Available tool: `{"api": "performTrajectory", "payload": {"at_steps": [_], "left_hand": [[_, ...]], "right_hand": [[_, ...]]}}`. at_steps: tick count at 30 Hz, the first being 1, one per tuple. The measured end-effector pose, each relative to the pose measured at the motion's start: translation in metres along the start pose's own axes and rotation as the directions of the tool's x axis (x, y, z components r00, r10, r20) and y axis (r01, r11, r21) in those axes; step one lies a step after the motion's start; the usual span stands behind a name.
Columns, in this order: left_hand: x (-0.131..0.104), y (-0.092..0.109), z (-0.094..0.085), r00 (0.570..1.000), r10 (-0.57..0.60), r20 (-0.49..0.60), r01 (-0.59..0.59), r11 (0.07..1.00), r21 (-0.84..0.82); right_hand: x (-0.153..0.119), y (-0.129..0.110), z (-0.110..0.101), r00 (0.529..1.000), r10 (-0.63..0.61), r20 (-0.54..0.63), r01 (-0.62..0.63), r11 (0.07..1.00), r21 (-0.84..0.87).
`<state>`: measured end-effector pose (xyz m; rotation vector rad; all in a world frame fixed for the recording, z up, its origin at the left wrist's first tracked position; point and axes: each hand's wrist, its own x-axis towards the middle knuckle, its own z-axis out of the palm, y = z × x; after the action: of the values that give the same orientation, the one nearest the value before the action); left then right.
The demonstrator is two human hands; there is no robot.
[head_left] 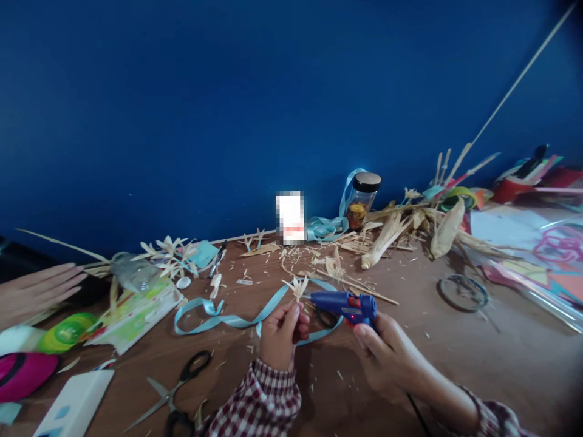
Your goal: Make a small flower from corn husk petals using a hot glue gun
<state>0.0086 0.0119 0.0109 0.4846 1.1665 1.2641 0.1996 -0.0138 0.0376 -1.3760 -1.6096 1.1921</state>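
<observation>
Near the middle of the table, my left hand [285,331] pinches a small pale husk flower [298,289] upright between thumb and fingers. My right hand [392,346] is wrapped round the handle of a blue glue gun [344,304], which shows a small red light. The gun's nozzle points left and sits right beside the flower's base; whether they touch is hard to tell. Behind both hands a light blue ribbon [237,320] curls over the wood. Open scissors [170,391] lie to the left of my left sleeve.
Another person's hand [43,291] reaches in at the far left. Along the blue wall stand a lidded jar [363,200] and dried husks [389,240]. A tape roll [463,292] lies right, a white box [75,403] front left. A dark cord runs below my right hand.
</observation>
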Motion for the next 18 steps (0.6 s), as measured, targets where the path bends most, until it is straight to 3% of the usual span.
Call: {"api": "performTrajectory", "payload": {"at_steps": [4,9,18], "left_hand": [[0.001,0.000,0.000,1.000,0.001,-0.011,-0.001,1.000,0.009],[0.002,0.000,-0.001,1.000,0.013,-0.017,-0.013,1.000,0.021],[0.001,-0.001,-0.001,1.000,0.011,-0.018,-0.011,1.000,0.013]], "right_hand": [[-0.002,-0.005,-0.001,0.999,0.027,0.035,-0.030,0.994,0.109],[-0.002,-0.015,-0.004,0.997,0.010,0.071,-0.018,0.994,0.110],[-0.002,-0.004,0.002,0.995,-0.038,0.091,0.026,0.992,0.127]]}}
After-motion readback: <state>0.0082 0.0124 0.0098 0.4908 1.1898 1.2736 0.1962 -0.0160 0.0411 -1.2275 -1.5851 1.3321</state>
